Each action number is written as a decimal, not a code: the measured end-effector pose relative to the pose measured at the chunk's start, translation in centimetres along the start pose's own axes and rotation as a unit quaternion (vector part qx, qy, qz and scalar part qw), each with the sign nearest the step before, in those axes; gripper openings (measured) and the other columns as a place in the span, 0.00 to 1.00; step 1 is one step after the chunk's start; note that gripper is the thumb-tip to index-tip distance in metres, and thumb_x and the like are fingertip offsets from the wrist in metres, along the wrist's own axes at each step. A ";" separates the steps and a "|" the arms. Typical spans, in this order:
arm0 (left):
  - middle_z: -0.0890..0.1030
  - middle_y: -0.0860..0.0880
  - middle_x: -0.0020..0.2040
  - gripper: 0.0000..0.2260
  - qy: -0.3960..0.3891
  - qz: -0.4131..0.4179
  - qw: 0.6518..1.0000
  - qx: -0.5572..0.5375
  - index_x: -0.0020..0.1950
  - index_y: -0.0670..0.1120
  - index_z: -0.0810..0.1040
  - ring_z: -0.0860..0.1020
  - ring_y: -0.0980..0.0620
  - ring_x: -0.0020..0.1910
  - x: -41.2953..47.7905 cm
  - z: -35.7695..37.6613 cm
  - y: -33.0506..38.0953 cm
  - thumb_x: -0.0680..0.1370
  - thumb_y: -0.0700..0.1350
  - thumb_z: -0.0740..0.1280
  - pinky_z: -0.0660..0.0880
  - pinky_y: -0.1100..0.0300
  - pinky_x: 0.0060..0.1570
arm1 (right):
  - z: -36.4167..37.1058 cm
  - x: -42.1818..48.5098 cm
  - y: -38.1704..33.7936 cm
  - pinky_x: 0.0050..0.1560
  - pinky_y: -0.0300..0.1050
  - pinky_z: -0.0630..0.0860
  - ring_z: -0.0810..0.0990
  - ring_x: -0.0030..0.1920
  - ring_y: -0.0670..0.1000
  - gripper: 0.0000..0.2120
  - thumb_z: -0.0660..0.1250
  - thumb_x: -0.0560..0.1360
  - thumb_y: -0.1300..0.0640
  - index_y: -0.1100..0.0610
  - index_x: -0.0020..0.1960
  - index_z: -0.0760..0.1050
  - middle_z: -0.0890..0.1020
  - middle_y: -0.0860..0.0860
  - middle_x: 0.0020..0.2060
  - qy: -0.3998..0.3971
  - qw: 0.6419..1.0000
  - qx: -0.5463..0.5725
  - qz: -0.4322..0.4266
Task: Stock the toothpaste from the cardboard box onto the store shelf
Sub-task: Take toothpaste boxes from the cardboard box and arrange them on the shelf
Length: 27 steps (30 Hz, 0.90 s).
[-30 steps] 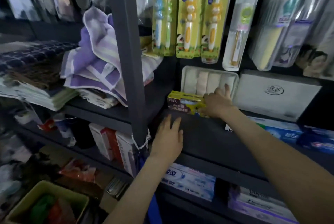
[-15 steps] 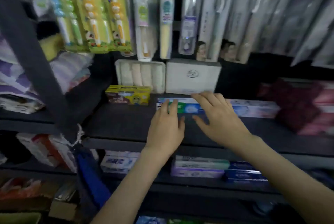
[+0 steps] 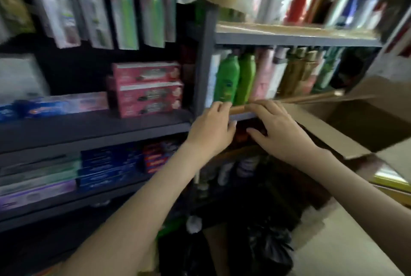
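Cardboard first: the left hand curls its fingers over the flap edge of the open cardboard box, while the right hand lays its fingers along that edge, thumb spread below, its grip unclear in the blur. Left of the box, stacked pink toothpaste cartons sit on the dark shelf. Behind the box's flap stand green bottles.

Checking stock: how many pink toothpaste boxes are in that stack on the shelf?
3 pink toothpaste boxes, stacked: top, middle, bottom, left of the grey post. More may hide behind.
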State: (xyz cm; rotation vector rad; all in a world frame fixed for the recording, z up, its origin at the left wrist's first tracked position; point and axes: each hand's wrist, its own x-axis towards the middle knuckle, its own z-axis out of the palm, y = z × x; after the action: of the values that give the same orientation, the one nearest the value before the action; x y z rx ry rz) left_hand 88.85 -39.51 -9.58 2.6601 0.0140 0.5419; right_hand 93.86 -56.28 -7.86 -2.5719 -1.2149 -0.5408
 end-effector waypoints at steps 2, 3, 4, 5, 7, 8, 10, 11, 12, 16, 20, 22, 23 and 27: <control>0.68 0.46 0.70 0.22 -0.028 0.028 0.999 -0.008 0.73 0.45 0.64 0.70 0.43 0.66 2.5 3.4 5.8 0.82 0.50 0.60 0.72 0.49 0.59 | -2.5 -2.9 5.2 0.63 0.48 0.64 0.70 0.62 0.59 0.24 0.71 0.73 0.58 0.60 0.67 0.71 0.74 0.57 0.61 -0.006 0.999 -0.013 0.033; 0.68 0.46 0.70 0.22 -0.047 0.041 0.998 -0.010 0.73 0.45 0.64 0.69 0.43 0.67 3.5 5.0 8.3 0.81 0.50 0.60 0.72 0.48 0.59 | -3.5 -4.1 7.5 0.64 0.47 0.64 0.68 0.63 0.58 0.24 0.70 0.74 0.57 0.59 0.68 0.70 0.73 0.56 0.63 -0.009 0.999 -0.021 0.050; 0.68 0.46 0.70 0.22 -0.068 0.052 0.996 -0.011 0.74 0.45 0.64 0.69 0.44 0.67 4.5 6.5 10.5 0.81 0.51 0.60 0.72 0.48 0.59 | -4.3 -5.2 9.7 0.65 0.48 0.63 0.67 0.64 0.57 0.24 0.69 0.75 0.56 0.58 0.69 0.69 0.72 0.55 0.64 -0.013 0.997 -0.029 0.068; 0.67 0.46 0.71 0.22 -0.088 0.060 0.994 -0.013 0.74 0.45 0.63 0.69 0.44 0.68 5.3 8.0 12.4 0.81 0.51 0.59 0.72 0.48 0.60 | -4.8 -6.2 11.9 0.65 0.48 0.63 0.67 0.65 0.57 0.24 0.67 0.76 0.55 0.57 0.70 0.68 0.71 0.54 0.65 -0.021 0.995 -0.034 0.087; 0.66 0.46 0.71 0.23 -0.115 0.072 0.991 -0.013 0.75 0.46 0.62 0.68 0.44 0.68 7.0 10.6 15.2 0.82 0.52 0.59 0.72 0.48 0.60 | -5.3 -7.8 16.0 0.66 0.48 0.63 0.65 0.67 0.56 0.25 0.66 0.77 0.54 0.57 0.71 0.66 0.70 0.54 0.66 -0.039 0.991 -0.044 0.119; 0.66 0.46 0.71 0.23 -0.125 0.076 0.989 -0.008 0.75 0.46 0.61 0.68 0.43 0.68 8.0 11.8 16.2 0.82 0.51 0.59 0.72 0.48 0.60 | -5.4 -8.4 17.9 0.66 0.47 0.62 0.65 0.67 0.56 0.25 0.66 0.77 0.54 0.57 0.72 0.66 0.70 0.53 0.67 -0.042 0.989 -0.046 0.131; 0.67 0.46 0.70 0.22 -0.136 0.084 0.987 0.009 0.74 0.45 0.62 0.69 0.44 0.67 10.0 14.2 18.0 0.82 0.51 0.59 0.72 0.48 0.60 | -5.3 -9.1 21.6 0.67 0.45 0.62 0.65 0.67 0.54 0.25 0.66 0.77 0.53 0.56 0.72 0.65 0.69 0.52 0.67 -0.040 0.987 -0.042 0.152; 0.67 0.46 0.71 0.23 -0.137 0.084 0.987 0.014 0.74 0.45 0.62 0.69 0.45 0.67 11.0 15.3 18.8 0.82 0.51 0.59 0.72 0.48 0.60 | -5.1 -9.3 23.3 0.67 0.44 0.61 0.64 0.67 0.53 0.25 0.65 0.77 0.53 0.55 0.72 0.65 0.69 0.51 0.67 -0.040 0.986 -0.038 0.159; 0.66 0.47 0.72 0.23 -0.138 0.081 0.987 0.017 0.75 0.46 0.61 0.69 0.45 0.67 12.1 16.5 19.6 0.82 0.51 0.59 0.73 0.49 0.60 | -4.8 -9.4 25.0 0.67 0.43 0.61 0.64 0.68 0.52 0.25 0.65 0.77 0.53 0.54 0.72 0.65 0.69 0.51 0.67 -0.043 0.985 -0.033 0.165; 0.64 0.47 0.72 0.24 -0.169 0.076 0.982 0.040 0.75 0.48 0.61 0.69 0.45 0.67 17.4 21.2 22.3 0.81 0.53 0.60 0.73 0.50 0.58 | -3.7 -8.9 32.5 0.68 0.43 0.60 0.62 0.68 0.51 0.25 0.64 0.78 0.53 0.54 0.73 0.63 0.67 0.50 0.68 -0.061 0.983 -0.024 0.174; 0.62 0.45 0.73 0.27 -0.214 0.069 0.972 0.066 0.75 0.47 0.60 0.66 0.43 0.69 23.0 25.2 24.9 0.80 0.56 0.61 0.70 0.48 0.63 | -3.6 -8.0 40.1 0.69 0.44 0.61 0.62 0.70 0.52 0.27 0.63 0.79 0.52 0.53 0.75 0.60 0.65 0.50 0.70 -0.105 0.976 -0.057 0.184; 0.61 0.45 0.74 0.29 -0.230 0.073 0.965 0.097 0.76 0.47 0.58 0.64 0.42 0.71 25.4 26.7 26.3 0.79 0.58 0.61 0.69 0.48 0.64 | -3.6 -7.4 43.6 0.69 0.45 0.62 0.62 0.70 0.52 0.27 0.63 0.79 0.51 0.53 0.75 0.60 0.65 0.51 0.71 -0.123 0.973 -0.064 0.185; 0.59 0.45 0.75 0.31 -0.238 0.076 0.962 0.109 0.77 0.48 0.56 0.63 0.42 0.72 26.5 27.4 26.9 0.79 0.59 0.61 0.69 0.48 0.64 | -3.5 -7.1 45.2 0.69 0.45 0.62 0.62 0.70 0.52 0.27 0.63 0.79 0.51 0.53 0.75 0.59 0.65 0.50 0.71 -0.128 0.972 -0.061 0.186; 0.56 0.46 0.77 0.33 -0.253 0.080 0.955 0.131 0.78 0.50 0.53 0.63 0.43 0.72 30.1 30.4 28.9 0.78 0.61 0.60 0.70 0.47 0.64 | -2.8 -6.4 51.3 0.71 0.46 0.62 0.62 0.71 0.52 0.28 0.62 0.79 0.50 0.53 0.76 0.58 0.64 0.50 0.71 -0.138 0.976 -0.050 0.161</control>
State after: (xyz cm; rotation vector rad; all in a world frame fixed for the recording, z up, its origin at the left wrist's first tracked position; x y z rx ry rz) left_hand 125.98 -75.34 -11.92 2.9991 -0.3007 -0.1205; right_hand 129.49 -93.73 -11.27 -2.9250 -0.8305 -0.1845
